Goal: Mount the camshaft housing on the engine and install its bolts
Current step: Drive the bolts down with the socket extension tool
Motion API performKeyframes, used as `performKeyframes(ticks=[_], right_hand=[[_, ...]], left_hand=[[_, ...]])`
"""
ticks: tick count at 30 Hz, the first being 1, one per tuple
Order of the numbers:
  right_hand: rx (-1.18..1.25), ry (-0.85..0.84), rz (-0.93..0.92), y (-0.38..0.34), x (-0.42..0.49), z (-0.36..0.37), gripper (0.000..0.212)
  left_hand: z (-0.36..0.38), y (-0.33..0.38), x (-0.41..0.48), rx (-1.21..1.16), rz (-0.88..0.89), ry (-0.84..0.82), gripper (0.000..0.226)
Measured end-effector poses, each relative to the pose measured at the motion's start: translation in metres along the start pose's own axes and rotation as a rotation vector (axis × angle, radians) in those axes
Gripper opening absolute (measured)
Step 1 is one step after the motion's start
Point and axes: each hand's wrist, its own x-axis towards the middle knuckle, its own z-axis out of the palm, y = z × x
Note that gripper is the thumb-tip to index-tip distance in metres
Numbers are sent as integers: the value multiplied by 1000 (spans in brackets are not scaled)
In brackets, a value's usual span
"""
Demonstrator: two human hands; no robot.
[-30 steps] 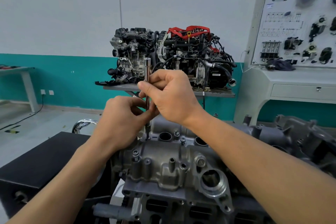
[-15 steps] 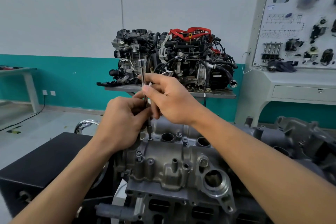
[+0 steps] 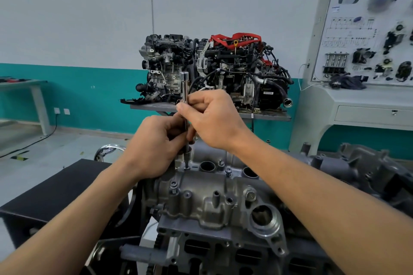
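Note:
The grey camshaft housing (image 3: 207, 203) lies on top of the engine (image 3: 223, 250) in front of me. A slim chrome socket extension (image 3: 185, 87) stands upright with its lower tip on a bolt (image 3: 186, 167) at the housing's far left corner. My left hand (image 3: 154, 147) grips the lower part of the shaft. My right hand (image 3: 214, 118) pinches the shaft higher up between thumb and fingers. Other bolts (image 3: 228, 172) stick up from the housing near the round plug holes.
A complete display engine (image 3: 214, 71) sits on a grey stand behind my hands. A white training panel (image 3: 366, 29) with car parts stands at the right. A black box (image 3: 51, 196) is at the left, a grey table (image 3: 24, 83) further back.
My right hand has turned on the shaft, its fingers rolling the extension round. The left hand has stayed low on the shaft, and the tool's tip has stayed on the same bolt.

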Motion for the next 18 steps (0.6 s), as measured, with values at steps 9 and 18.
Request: performKeyframes(ticks=[9,18], right_hand=[[-16,-62,11,-18,6,-46,22],[-14,-128,25,2,-23,-79,15]], left_hand=[[24,40,23,-132,-3,162,7],[56,44,22,-182,-69,81,20]])
